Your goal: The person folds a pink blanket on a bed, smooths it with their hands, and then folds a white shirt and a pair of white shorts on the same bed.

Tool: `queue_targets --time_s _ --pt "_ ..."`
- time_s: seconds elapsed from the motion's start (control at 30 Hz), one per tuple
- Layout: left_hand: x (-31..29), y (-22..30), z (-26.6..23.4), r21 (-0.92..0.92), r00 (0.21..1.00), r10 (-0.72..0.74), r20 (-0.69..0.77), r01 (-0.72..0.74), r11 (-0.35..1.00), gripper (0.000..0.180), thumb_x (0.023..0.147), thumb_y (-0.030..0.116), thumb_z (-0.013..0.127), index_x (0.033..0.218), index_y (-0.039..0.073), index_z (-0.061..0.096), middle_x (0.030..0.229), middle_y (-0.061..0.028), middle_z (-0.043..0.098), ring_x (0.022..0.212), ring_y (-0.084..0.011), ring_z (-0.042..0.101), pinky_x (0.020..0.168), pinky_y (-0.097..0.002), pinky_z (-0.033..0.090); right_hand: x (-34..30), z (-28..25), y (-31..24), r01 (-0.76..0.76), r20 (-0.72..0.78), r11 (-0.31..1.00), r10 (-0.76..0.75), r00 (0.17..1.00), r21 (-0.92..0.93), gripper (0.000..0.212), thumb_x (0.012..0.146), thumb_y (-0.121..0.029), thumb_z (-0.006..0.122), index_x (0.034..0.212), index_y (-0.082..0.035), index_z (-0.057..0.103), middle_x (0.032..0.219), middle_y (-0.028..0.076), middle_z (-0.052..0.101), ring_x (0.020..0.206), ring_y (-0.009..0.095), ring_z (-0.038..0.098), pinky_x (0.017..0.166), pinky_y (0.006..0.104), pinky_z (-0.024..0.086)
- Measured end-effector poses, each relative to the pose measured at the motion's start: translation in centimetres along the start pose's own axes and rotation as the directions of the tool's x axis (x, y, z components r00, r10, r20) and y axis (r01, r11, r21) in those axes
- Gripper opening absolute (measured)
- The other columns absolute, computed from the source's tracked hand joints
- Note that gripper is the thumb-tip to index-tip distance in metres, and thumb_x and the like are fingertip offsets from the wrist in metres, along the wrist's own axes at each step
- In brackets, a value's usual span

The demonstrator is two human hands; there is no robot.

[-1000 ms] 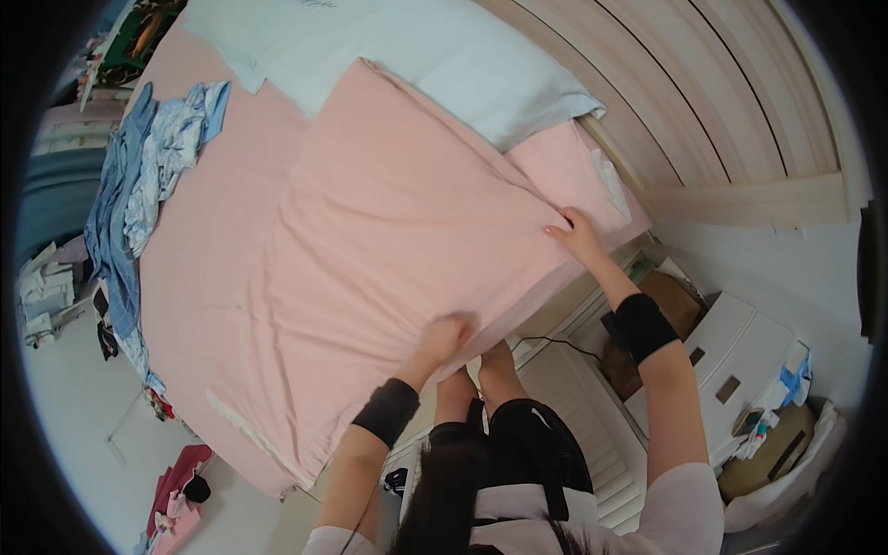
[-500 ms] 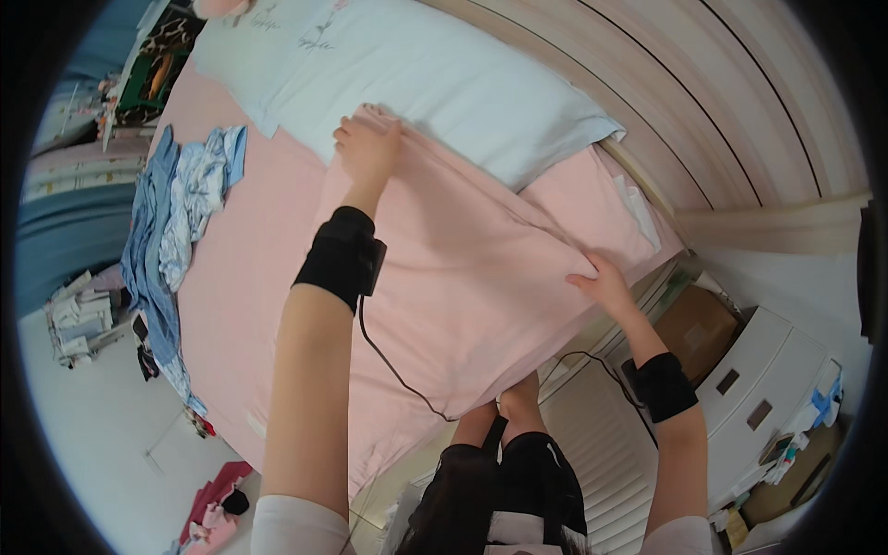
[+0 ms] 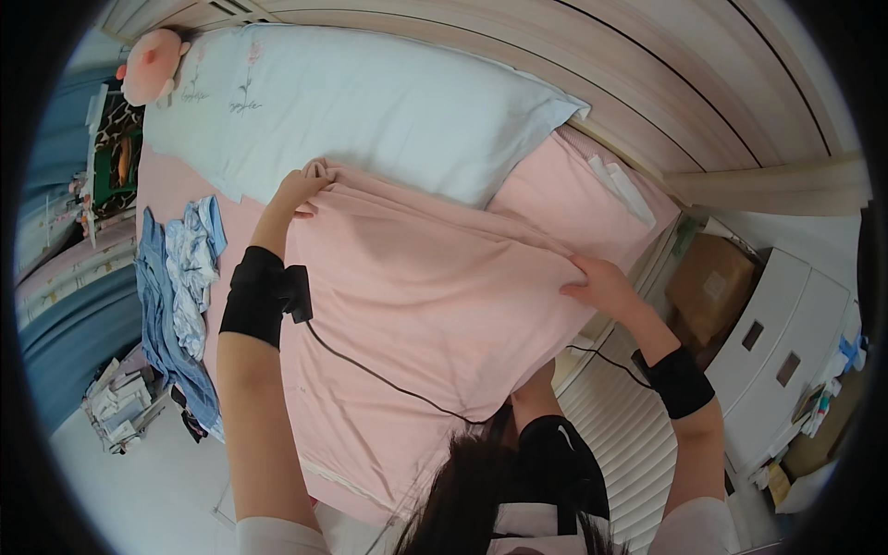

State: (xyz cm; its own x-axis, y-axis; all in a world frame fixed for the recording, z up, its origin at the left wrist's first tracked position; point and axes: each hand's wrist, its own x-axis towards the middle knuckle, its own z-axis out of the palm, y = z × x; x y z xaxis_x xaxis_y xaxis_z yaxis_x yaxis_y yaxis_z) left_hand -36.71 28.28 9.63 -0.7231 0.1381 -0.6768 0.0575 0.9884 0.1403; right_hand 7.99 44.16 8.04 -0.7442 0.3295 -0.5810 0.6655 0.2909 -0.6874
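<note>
A pink quilt (image 3: 416, 268) lies spread over the near part of the bed, its upper edge stretched between my two hands. My left hand (image 3: 301, 192) closes on its bunched upper left corner, just below the long pale blue pillow (image 3: 370, 106). At the right, my right hand (image 3: 606, 289) pinches the upper right part of the quilt, thumb beneath and fingers partly hidden by the fabric. Beyond that hand is a pink pillow (image 3: 573, 199), partly under the blue one. Both forearms wear black bands with thin cables.
Blue clothes (image 3: 180, 287) lie along the bed's left side. A pink plush toy (image 3: 154, 67) sits at the far left corner. The headboard (image 3: 647, 74) runs along the far side. To the right stand a cardboard box (image 3: 710, 285) and a white drawer cabinet (image 3: 786, 342).
My left hand has shifted left along the pillow's near edge with the quilt corner. The quilt's upper edge is stretched wider. My right hand keeps its grip; the view has shifted.
</note>
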Motion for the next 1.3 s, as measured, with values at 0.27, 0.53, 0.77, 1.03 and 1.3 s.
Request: queue_targets --time_s 0.27,0.53,0.77,1.03,1.3 --pt "1.9 -6.1 -7.5 -0.054 0.949 0.254 -0.186 -0.268 0.962 0.029 0.068 0.005 0.044 0.087 0.001 0.066 0.061 -0.0065 0.058 0.042 -0.0129 0.046 0.039 -0.0256 0.038 -2.0 -1.1 -2.5 0.154 0.176 0.984 -0.168 0.97 0.093 0.03 0.069 -0.018 0.071 0.087 0.003 0.057 0.074 0.014 0.051 0.067 0.027 0.051 0.064 0.0333 0.042" --pt "3.2 -4.7 -8.2 -0.242 0.91 0.162 -0.382 -0.267 0.933 0.029 0.07 0.004 0.047 0.093 0.002 0.065 0.067 -0.0056 0.057 0.047 -0.0112 0.047 0.042 -0.0236 0.039 2.2 -1.8 -2.2 0.104 0.024 0.984 -0.109 0.994 0.142 0.026 0.071 -0.015 0.071 0.079 0.005 0.056 0.072 0.01 0.048 0.063 0.018 0.047 0.06 0.0284 0.039" --pt "-1.5 -2.1 -2.6 0.566 0.303 0.952 -0.051 -0.777 0.277 0.038 0.061 -0.007 0.048 0.097 0.004 0.055 0.102 -0.0112 0.056 0.097 -0.032 0.049 0.088 -0.0407 0.038 1.4 -1.0 -2.3 0.023 -0.005 0.971 -0.023 1.0 0.237 0.027 0.07 -0.018 0.07 0.084 0.003 0.059 0.074 0.012 0.05 0.067 0.026 0.049 0.062 0.0316 0.04" --pt "-2.3 -4.4 -3.6 0.598 0.525 0.838 0.146 -0.722 0.348 0.033 0.06 0.0 0.061 0.091 0.007 0.053 0.096 -0.0072 0.053 0.102 -0.0283 0.047 0.088 -0.0402 0.038 0.4 -0.9 -2.9 0.02 0.005 0.985 -0.021 1.0 0.174 0.027 0.07 -0.02 0.07 0.086 0.0 0.061 0.077 0.01 0.05 0.068 0.024 0.05 0.062 0.031 0.041" --pt "-3.3 -5.3 -4.7 0.638 0.495 0.844 0.207 -0.722 0.267 0.033 0.063 0.0 0.063 0.093 0.007 0.052 0.096 -0.0077 0.054 0.098 -0.0293 0.049 0.083 -0.0392 0.041 0.1 -0.5 -2.3 0.113 -0.001 0.985 -0.114 0.993 0.13 0.027 0.07 -0.017 0.072 0.079 0.002 0.055 0.079 0.008 0.051 0.066 0.02 0.047 0.058 0.0291 0.038"
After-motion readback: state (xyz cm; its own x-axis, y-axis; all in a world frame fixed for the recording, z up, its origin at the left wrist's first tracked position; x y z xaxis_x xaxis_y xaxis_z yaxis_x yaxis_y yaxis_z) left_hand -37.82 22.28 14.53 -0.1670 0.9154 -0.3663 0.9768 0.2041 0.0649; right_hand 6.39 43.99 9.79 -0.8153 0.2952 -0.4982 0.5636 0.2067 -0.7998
